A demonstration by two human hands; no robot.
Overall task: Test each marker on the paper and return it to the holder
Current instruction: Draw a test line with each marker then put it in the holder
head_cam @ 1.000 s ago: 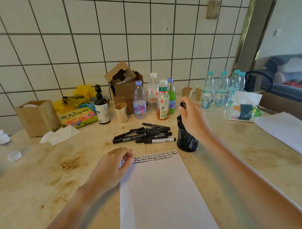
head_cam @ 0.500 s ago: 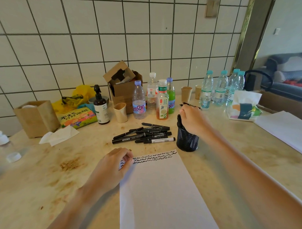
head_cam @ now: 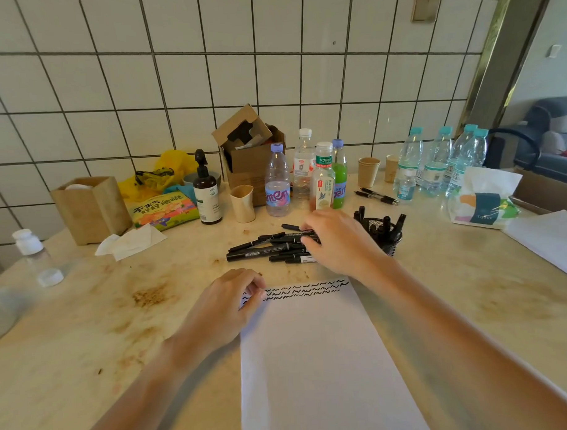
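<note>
I'm holding my left hand (head_cam: 226, 305) loosely curled, knuckles up, forearm angling in from the lower left. My right hand (head_cam: 337, 240) is reaching forward palm down, fingers (head_cam: 310, 241) bent downward.

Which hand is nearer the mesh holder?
Right. The right hand is over the marker pile beside the mesh holder; the left hand rests on the paper's corner.

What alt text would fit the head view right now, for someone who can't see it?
A person's right hand reaches onto a pile of black markers beside a black mesh holder already holding several, while the left hand pins a white paper with squiggle rows across its top. Bottles and boxes line the tiled wall.
</note>
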